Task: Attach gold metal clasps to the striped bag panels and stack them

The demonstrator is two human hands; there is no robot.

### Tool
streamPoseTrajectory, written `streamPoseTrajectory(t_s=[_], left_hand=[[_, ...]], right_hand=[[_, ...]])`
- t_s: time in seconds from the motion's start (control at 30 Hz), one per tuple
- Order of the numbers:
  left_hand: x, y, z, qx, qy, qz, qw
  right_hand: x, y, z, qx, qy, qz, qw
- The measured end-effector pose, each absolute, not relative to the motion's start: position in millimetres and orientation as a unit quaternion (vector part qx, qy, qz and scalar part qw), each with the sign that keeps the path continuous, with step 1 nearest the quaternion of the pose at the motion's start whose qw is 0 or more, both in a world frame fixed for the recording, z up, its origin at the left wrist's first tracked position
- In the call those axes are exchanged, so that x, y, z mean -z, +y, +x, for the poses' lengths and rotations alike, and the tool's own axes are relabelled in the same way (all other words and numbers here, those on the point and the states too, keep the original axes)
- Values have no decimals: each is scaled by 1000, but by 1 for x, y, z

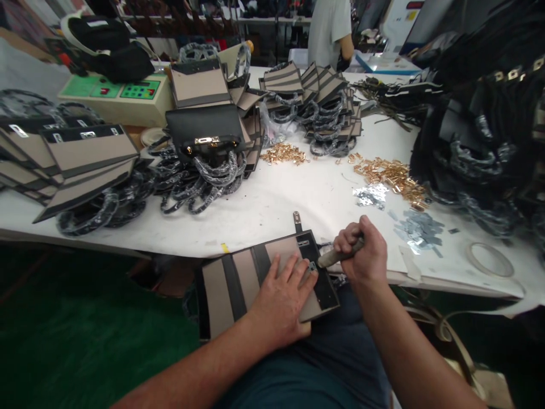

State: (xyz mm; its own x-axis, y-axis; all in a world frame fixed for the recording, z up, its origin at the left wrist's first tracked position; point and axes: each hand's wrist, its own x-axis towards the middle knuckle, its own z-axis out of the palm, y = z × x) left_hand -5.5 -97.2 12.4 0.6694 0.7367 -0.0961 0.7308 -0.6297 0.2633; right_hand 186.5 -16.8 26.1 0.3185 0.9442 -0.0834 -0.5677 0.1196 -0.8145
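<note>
A black-and-beige handbag panel (249, 278) lies tilted across my lap against the table's front edge. My left hand (285, 295) rests flat on it, fingers spread, near a small metal plate (313, 266) on the black strip. My right hand (361, 250) is wrapped around a thick, grey-brown, blunt-ended tool (334, 258); its exact kind is unclear. The tool's end is beside the plate; whether it touches cannot be seen. Another metal fitting (303, 243) sits higher on the strip. A strap with a metal lock piece (297, 218) sticks out beyond the panel's top edge.
Gold hardware (394, 176) and flat metal plates (419, 228) lie in piles on the white table (255, 218). A tape roll (489, 259) is at right. Stacked handbags (204, 128) and black pieces (477, 130) flank the work area. A person (330, 34) stands across the table.
</note>
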Motion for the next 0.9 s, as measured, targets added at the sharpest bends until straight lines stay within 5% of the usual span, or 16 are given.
streamPoseTrajectory(t_s=[0.33,0.6,0.9], left_hand=[[-13,-97,-5,-20,403,903,147],[-4,-105,-9,-86,434,883,158],[10,-112,-14,-123,447,871,161]], right_hand=[[-22,-19,171,-540,-306,-360,697],[-32,-47,148,-370,-646,-410,526],[-51,-46,154,-422,-556,-399,594]])
